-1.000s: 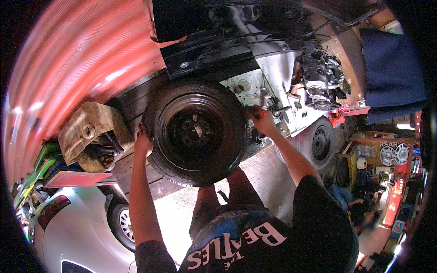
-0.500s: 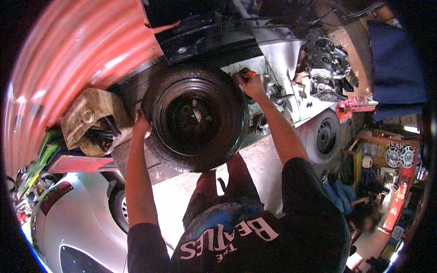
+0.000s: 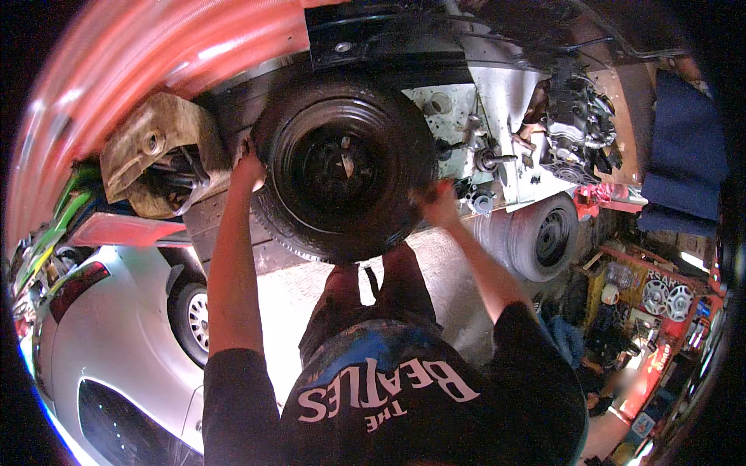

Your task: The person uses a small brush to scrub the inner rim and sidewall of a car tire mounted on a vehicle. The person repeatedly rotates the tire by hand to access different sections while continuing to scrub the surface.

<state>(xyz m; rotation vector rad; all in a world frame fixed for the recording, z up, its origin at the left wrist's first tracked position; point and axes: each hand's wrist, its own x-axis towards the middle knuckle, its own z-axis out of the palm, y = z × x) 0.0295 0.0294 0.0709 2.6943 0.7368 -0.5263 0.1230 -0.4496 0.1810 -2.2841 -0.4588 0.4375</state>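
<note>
Black wheel (image 3: 342, 167), tyre on a dark steel rim, is up at the wheel arch of the stripped car body (image 3: 497, 101), held off the floor. Left hand (image 3: 249, 169) is clamped on the tyre's left edge, fingers wrapped round the tread. Right hand (image 3: 437, 203) grips the lower right edge, closed on the rubber. Just left, a grimy tan tank (image 3: 155, 151). Second wheel (image 3: 544, 237) leans lower right. A silver car (image 3: 116, 334) sits below left.
</note>
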